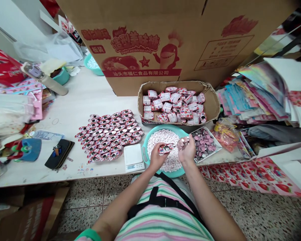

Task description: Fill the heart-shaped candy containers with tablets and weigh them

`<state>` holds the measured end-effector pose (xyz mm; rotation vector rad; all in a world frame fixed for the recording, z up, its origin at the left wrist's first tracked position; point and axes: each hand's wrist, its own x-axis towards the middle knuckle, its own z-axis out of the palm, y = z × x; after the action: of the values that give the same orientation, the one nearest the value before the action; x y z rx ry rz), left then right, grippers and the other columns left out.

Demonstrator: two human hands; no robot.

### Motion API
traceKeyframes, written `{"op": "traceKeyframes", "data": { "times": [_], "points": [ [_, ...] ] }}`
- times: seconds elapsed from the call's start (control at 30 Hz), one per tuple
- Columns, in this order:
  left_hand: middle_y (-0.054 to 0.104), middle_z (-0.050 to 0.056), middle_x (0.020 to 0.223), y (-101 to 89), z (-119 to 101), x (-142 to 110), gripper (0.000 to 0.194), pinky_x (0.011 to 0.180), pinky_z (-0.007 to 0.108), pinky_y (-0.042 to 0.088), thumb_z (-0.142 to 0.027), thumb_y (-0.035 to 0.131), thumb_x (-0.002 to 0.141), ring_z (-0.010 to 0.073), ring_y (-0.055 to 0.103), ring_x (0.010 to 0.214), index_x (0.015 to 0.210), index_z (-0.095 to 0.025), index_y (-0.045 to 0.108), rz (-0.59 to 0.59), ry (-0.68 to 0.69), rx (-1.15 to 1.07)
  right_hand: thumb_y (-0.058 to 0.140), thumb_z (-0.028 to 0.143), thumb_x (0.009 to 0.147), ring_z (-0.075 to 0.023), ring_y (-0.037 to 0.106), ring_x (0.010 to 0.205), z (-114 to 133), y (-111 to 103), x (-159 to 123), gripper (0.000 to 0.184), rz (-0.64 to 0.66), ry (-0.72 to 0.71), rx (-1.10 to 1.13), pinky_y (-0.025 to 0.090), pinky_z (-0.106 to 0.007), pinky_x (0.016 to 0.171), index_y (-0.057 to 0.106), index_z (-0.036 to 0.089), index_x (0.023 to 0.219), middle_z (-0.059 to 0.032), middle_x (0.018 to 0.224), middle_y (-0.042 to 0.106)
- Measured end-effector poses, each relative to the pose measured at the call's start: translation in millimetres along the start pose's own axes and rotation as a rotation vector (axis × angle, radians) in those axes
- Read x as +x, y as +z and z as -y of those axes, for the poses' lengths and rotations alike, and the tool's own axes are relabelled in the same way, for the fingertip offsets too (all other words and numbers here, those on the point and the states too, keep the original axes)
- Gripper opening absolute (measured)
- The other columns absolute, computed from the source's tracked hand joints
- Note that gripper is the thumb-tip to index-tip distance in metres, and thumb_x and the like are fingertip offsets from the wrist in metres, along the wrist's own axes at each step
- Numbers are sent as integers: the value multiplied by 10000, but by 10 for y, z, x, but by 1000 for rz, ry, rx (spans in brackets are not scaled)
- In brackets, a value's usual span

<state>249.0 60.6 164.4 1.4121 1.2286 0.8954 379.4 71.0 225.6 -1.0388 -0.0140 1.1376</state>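
Note:
My left hand grips a small red-and-pink printed candy box, its dark opening facing up. Close beside it, my right hand is curled around several white candies. Both hands are over a turquoise basin holding many loose white candies. To the left stand rows of similar small boxes, packed tightly with their openings up. Right of the basin, a white tray contains many pink and silver round caps.
A white digital scale lies left of the basin. Behind is a cut-down carton of small boxes, with a large printed carton beyond. A black wallet and a bottle are at left; packaging stacks at right.

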Motion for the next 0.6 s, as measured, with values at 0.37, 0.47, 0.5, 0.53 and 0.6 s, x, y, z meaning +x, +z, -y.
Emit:
{"op": "traceKeyframes", "data": {
  "times": [0.37,0.47,0.5,0.53,0.6],
  "points": [
    [610,48,1049,14,86,22,362,931,350,447,-134,684,656,191,573,1061,982,-191,540,47,-23,-153,530,391,744,-65,302,389,27,-300,92,355,-27,-6,24,208,-212,373,298,210,545,70,440,349],
    [607,47,1068,20,123,22,377,931,355,450,-140,686,662,186,575,1054,1003,-201,538,23,3,-157,530,353,720,-62,299,390,36,-293,64,313,-14,0,23,210,-210,375,308,210,551,71,451,355],
    [606,46,1066,17,125,26,378,935,359,447,-150,689,664,184,576,1047,1005,-202,533,0,15,-171,526,341,716,-61,297,390,46,-291,54,302,-5,6,29,210,-209,376,309,209,552,71,452,355],
    [606,46,1063,10,122,33,376,942,366,442,-162,691,668,184,576,1045,1005,-203,529,-28,25,-185,519,329,714,-61,292,388,60,-290,44,293,10,11,37,211,-209,378,307,209,552,71,451,353],
    [602,48,1061,-11,104,49,371,959,376,429,-186,694,674,185,572,1050,1001,-202,520,-67,37,-190,507,310,709,-63,284,386,90,-302,29,286,60,26,51,215,-207,384,293,207,550,69,448,346]
  ]
}}
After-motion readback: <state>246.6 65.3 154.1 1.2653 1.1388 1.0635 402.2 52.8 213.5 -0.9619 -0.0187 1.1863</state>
